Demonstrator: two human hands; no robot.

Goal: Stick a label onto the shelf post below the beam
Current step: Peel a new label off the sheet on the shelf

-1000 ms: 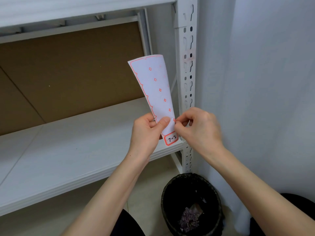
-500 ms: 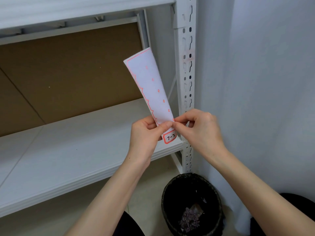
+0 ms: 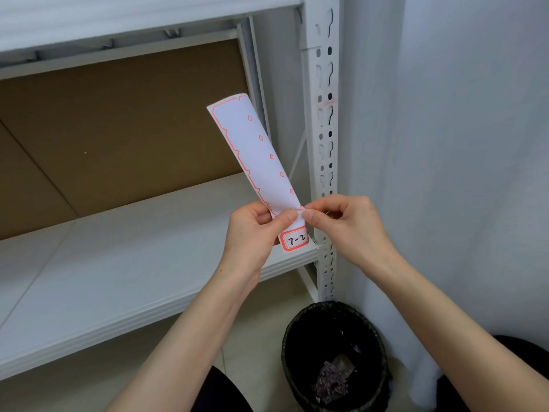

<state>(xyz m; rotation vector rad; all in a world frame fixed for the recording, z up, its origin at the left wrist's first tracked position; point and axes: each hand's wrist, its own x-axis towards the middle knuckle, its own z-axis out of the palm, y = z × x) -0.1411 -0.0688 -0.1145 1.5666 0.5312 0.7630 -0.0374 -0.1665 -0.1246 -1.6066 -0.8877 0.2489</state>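
My left hand [image 3: 252, 233] pinches the backing sheet [image 3: 255, 156] steady so my right hand [image 3: 347, 224], pinching its edge, can seemingly peel the label [image 3: 294, 239] beside the shelf post [image 3: 325, 138].

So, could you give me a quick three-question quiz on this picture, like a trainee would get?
1. True or false: the red-bordered handwritten label is already stuck on the white perforated metal shelf post.
2. What stands on the floor below the hands? A) black round waste bin B) cardboard box C) blue bucket
3. Which is nearer the post, the left hand or the right hand?
Key: 1 false: it sits on the long white backing sheet, which both hands pinch. 2 A. 3 the right.
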